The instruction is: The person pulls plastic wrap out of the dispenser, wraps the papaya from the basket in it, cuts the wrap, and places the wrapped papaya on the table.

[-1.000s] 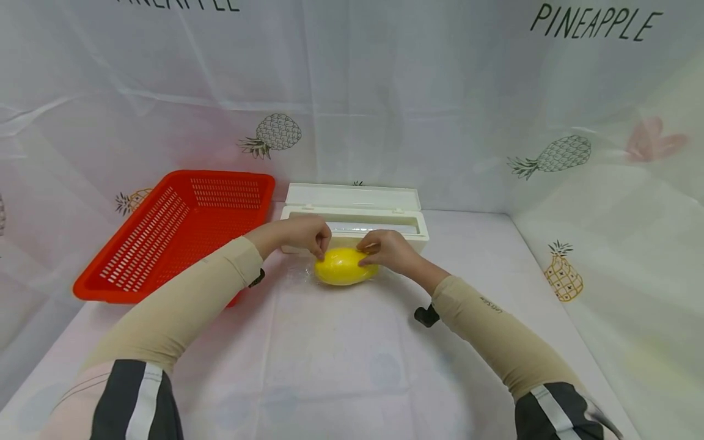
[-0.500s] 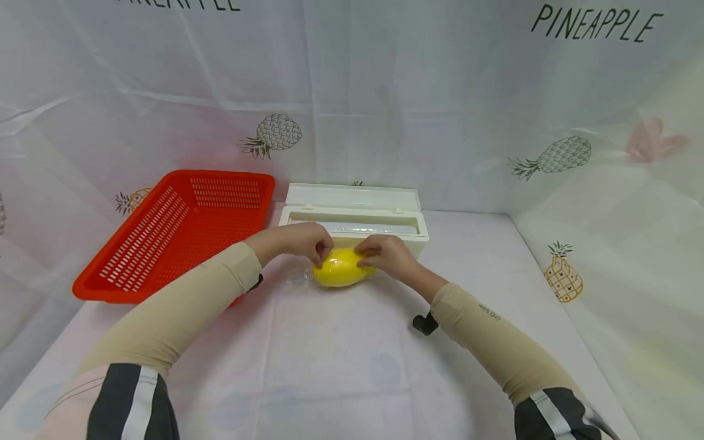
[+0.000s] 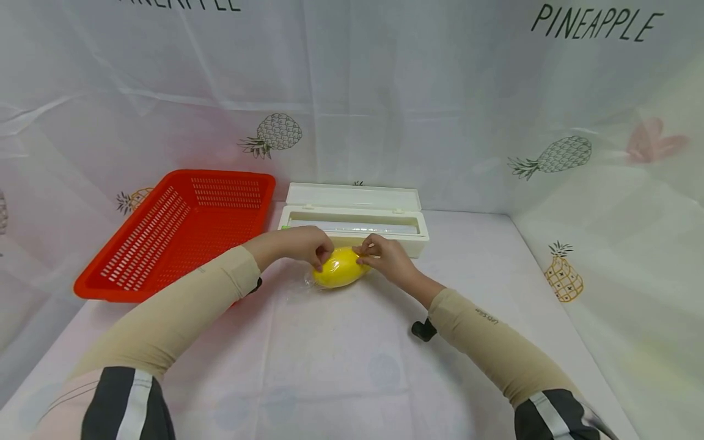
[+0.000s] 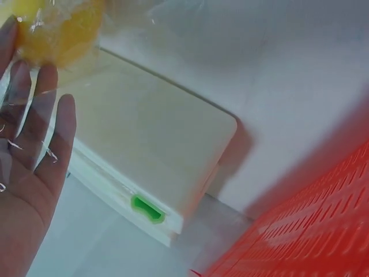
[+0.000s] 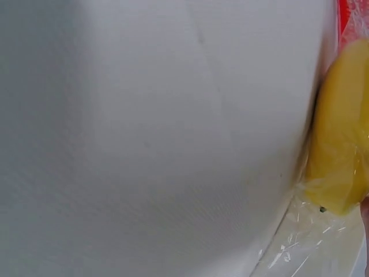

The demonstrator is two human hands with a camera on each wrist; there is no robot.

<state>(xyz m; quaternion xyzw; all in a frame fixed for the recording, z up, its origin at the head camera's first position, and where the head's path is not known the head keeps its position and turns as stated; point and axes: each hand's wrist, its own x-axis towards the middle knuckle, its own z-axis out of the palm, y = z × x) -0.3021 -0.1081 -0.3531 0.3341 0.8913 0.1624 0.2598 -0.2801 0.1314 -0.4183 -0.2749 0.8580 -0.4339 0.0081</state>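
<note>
A red perforated basket [image 3: 220, 229] stands at left, beside an open cream-white box [image 3: 409, 245] with a green fitting [image 4: 147, 208] near its left end. In front of the box, a person's left hand [image 3: 299, 244] reaches to the left end of a yellow oval object [image 3: 340, 270], thumb and fingertips drawn together on clear film [image 5: 294, 245] that also drapes across the fingers. The film-wrapped yellow object sits between the two hands, just below their fingertips. The right hand [image 3: 389, 259] pinches narrowly at its right end; whether it grips film alone or the object too cannot be told.
</note>
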